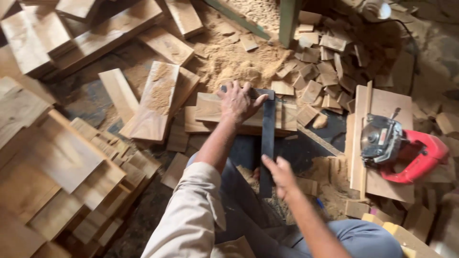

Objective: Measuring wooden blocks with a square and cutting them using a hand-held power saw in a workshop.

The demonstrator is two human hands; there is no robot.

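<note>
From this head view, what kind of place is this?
Most likely a woodworking shop floor. Sawdust lies in heaps, cut boards and offcuts are piled around, and a red circular saw sits on a plank. The left hand presses a black square onto a board.

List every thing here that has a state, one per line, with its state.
left hand: pressed flat on the square's short arm
right hand: gripping the square's long arm
black square: lying across the wood plank
wood plank: flat on the floor
red circular saw: resting on a board, unheld
</note>
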